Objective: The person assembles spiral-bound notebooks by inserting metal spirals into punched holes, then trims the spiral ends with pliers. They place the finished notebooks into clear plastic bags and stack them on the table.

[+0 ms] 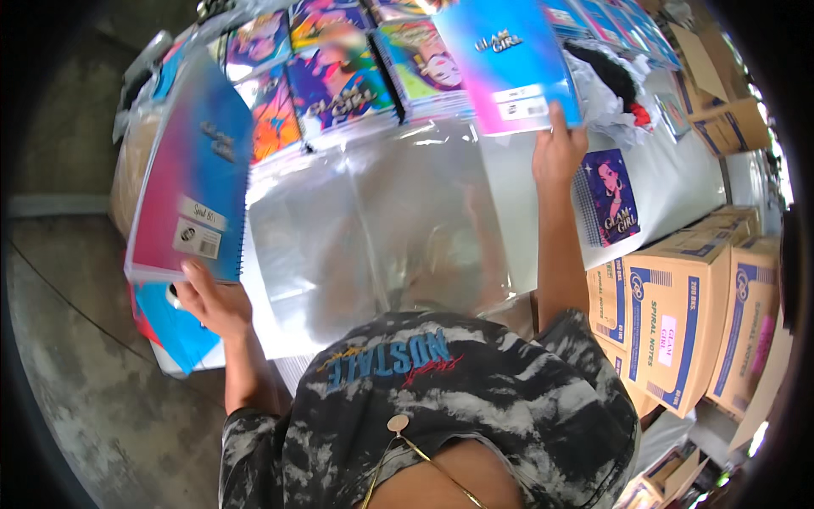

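Observation:
My left hand [214,299] grips the lower edge of a spiral notebook [193,174] with a pink-to-blue cover, held up over the table's left end. My right hand [558,151] holds another pink-and-blue notebook [509,59] by its lower right corner, raised over the far side of the table. Between the two hands a pile of clear plastic sleeves [373,220] lies spread on the white table [678,182]. Stacks of spiral notebooks with colourful covers [339,81] lie in rows behind the sleeves.
A small purple notebook [612,197] lies on the table at my right. Brown cartons [678,318] with blue print stand stacked to the right of the table. More blue notebooks [178,327] sit at the left edge below my left hand. Concrete floor [76,339] lies to the left.

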Demonstrator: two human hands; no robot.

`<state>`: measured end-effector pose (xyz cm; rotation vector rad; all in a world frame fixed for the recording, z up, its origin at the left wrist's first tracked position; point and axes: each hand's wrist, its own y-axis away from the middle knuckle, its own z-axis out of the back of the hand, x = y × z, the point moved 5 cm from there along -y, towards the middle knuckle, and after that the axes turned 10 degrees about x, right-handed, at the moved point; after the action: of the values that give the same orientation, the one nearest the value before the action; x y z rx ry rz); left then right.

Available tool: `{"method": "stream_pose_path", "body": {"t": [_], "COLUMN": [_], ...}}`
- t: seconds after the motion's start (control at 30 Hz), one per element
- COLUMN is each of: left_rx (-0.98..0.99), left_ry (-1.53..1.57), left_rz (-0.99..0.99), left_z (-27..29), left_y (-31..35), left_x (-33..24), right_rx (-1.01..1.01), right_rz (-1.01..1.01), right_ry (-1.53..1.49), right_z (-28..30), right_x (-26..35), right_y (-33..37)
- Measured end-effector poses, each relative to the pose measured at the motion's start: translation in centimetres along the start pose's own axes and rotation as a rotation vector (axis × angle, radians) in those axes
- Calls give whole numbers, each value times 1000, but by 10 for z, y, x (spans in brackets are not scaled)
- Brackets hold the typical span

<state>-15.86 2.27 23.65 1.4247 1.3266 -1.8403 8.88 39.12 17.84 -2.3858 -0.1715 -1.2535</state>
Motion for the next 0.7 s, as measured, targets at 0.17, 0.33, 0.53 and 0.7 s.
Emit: {"method": "stream_pose_path", "body": {"t": [0.17, 0.33, 0.53, 0.7], "left_rx": [512, 957, 646, 530], "left_ry": [-514, -912, -1021, -1299], "left_rz": [-610, -196, -243, -292], "left_z": [-39, -47, -49, -48], "left_y": [79, 164, 12, -95], "left_x": [31, 150, 118, 163], "right_rx": [-76, 478, 565, 682], "right_rz": [-562, -901, -45, -323], "right_ry": [179, 602, 1041, 1032], "right_z": [-22, -1, -117, -228], "right_x": [-65, -120, -82, -167], "right_y": [159, 225, 81, -10]}}
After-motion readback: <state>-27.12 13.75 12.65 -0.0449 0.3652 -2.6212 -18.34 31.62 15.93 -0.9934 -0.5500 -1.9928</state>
